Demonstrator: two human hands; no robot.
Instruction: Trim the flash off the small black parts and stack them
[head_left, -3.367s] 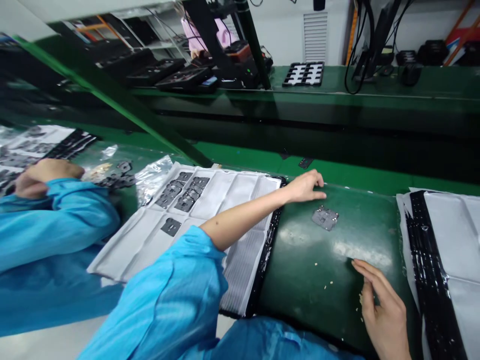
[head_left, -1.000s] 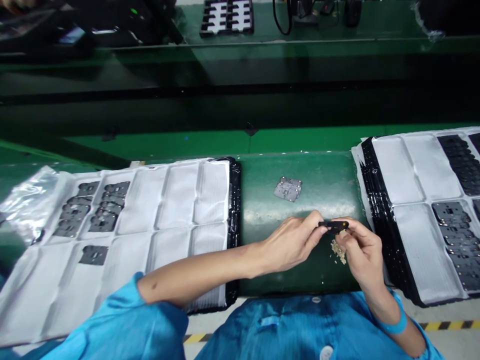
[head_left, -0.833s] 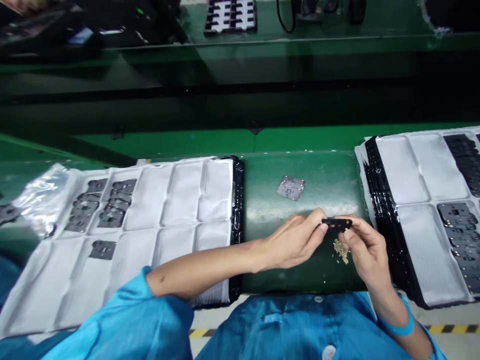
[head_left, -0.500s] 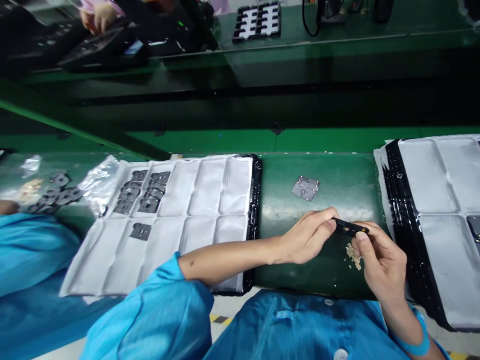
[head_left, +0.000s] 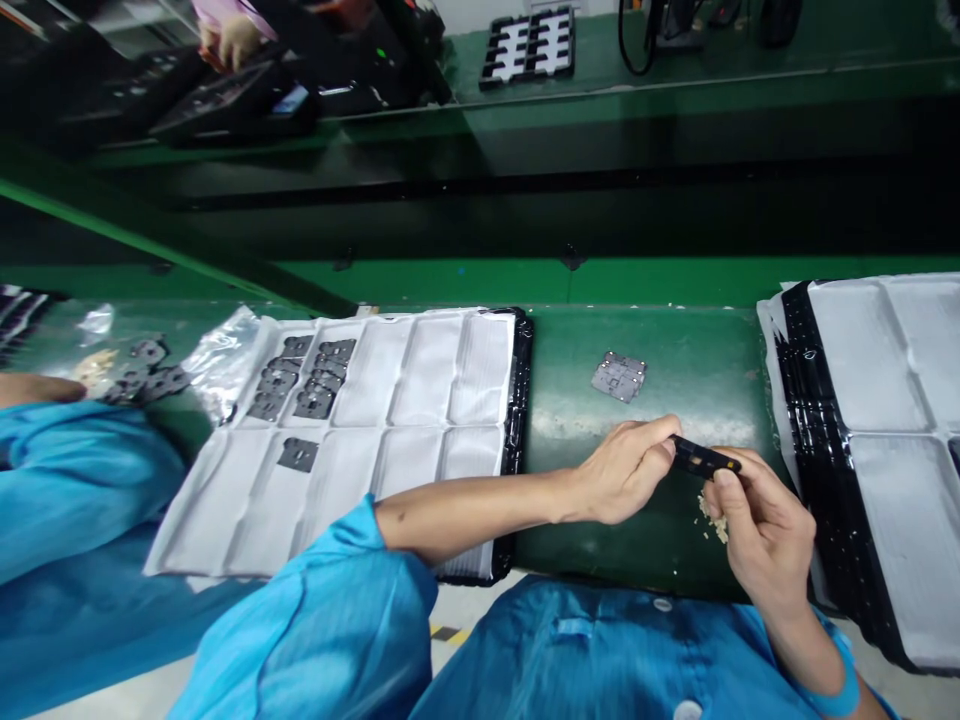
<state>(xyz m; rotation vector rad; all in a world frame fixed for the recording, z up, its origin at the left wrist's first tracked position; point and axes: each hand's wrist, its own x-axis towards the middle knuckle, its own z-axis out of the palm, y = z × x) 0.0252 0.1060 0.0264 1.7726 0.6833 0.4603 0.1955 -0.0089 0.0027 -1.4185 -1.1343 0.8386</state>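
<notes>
A small black plastic part, flat and edge-on, is held between my two hands above the green table. My left hand pinches its left end with thumb and fingers. Around its right end close the thumb and fingers of my right hand. Just under my right hand lies a small heap of pale beige bits, partly covered by the fingers. Farther back on the table rests a thin grey plate with bright dots.
On the left, a white compartment tray holds several dark flat parts. Another white tray with black wrapped edges stands on the right. At far left are a co-worker's blue sleeve, dark parts and clear plastic.
The whole view has shifted slightly, so the surroundings appear a little farther right. Both hands keep hold of the black part with hardly any change.
</notes>
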